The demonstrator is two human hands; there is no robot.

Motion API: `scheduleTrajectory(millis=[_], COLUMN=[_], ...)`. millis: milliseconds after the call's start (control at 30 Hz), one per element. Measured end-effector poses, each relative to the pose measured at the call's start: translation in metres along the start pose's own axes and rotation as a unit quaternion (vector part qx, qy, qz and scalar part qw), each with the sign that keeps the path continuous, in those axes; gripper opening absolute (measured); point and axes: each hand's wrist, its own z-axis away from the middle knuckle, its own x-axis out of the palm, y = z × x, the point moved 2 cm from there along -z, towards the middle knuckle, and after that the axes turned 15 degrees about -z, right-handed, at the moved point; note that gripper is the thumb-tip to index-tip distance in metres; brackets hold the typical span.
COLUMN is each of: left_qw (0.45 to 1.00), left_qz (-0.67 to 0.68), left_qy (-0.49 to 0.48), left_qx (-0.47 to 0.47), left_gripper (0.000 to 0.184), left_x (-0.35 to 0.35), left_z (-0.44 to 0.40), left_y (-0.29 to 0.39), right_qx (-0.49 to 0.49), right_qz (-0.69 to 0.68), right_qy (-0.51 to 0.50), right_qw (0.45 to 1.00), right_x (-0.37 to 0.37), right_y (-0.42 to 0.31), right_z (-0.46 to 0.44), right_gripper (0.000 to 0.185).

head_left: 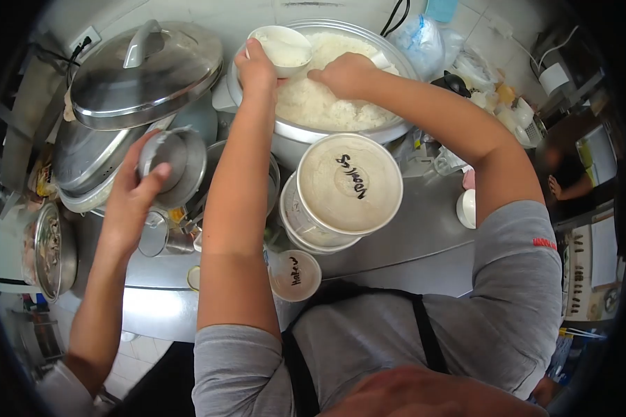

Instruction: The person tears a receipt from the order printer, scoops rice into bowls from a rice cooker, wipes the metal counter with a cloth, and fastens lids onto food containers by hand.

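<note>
My left hand (pixel 257 66) grips a white bowl (pixel 264 36) with white rice in it, tilted above the left rim of a large metal pot (pixel 292 132). Cooked rice (pixel 327 104) fills much of that pot. My right hand (pixel 344 73) is over the rice, close to the bowl, its fingers closed; what they hold is hidden from this angle. A white piece like a handle (pixel 380 61) shows beside the right wrist, and I cannot tell whether the hand holds it.
Another person's hand (pixel 135 181) holds round metal dishes (pixel 177 163) at left. A large steel lid (pixel 146 76) stands behind it. Stacked lidded tubs (pixel 351 184) and a small tub (pixel 295 274) with handwriting stand before the pot. Plastic bags (pixel 421 45) lie at right.
</note>
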Motion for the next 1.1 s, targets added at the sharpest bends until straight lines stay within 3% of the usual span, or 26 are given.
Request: scheduleTrajectory(millis=[100,233,267,367,400,500,600,700,767,933,1033,1100], left_qw=[1.000,0.999,0.999,0.995,0.994,0.995,0.997,0.992,0.985,0.983,0.984,0.984], left_qz=[-0.023,0.012,0.025,0.053,0.058,0.048,0.014,-0.022,-0.035,-0.023,-0.007,0.001], left_qy=[0.008,-0.029,-0.044,-0.083,-0.091,-0.083,-0.073,-0.114,-0.148,-0.153,-0.147,-0.145], left_qx=[0.001,-0.013,-0.013,-0.009,-0.006,-0.005,-0.021,-0.050,-0.084,-0.095,-0.099,-0.103], left_gripper=[0.050,0.051,0.053,0.054,0.054,0.053,0.051,0.051,0.051,0.054,0.054,0.053], left_x=[-0.001,-0.002,-0.002,-0.003,-0.003,0.000,0.002,0.004,0.003,0.005,0.005,0.004], left_z=[-0.001,-0.004,-0.006,-0.007,-0.005,0.002,0.003,0.009,0.010,0.005,0.008,0.008], left_y=[-0.001,-0.008,-0.010,-0.009,-0.005,-0.002,-0.002,0.001,0.001,-0.008,-0.004,-0.004], right_qx=[-0.053,-0.034,-0.062,-0.048,-0.037,0.090,0.132,0.147,0.097,0.049,0.055,0.064], right_qz=[0.002,-0.098,-0.128,-0.336,-0.413,-0.439,-0.447,-0.518,-0.374,-0.159,-0.132,-0.107], right_qy=[0.009,-0.043,0.000,-0.075,-0.085,-0.128,0.002,0.108,0.199,0.298,0.353,0.324], right_qw=[0.999,0.994,0.990,0.938,0.906,0.885,0.885,0.835,0.900,0.940,0.924,0.938], right_x=[-0.003,-0.014,-0.002,0.017,0.019,-0.007,-0.033,-0.039,-0.036,0.003,-0.018,-0.051], right_y=[-0.009,-0.027,-0.013,0.023,0.032,0.055,0.071,0.065,0.043,-0.017,0.000,0.001], right_z=[0.016,0.032,0.026,0.014,0.017,0.039,0.049,0.036,0.020,0.016,0.024,0.049], right_gripper=[0.036,0.039,0.040,0.037,0.034,0.033,0.035,0.044,0.048,0.054,0.057,0.050])
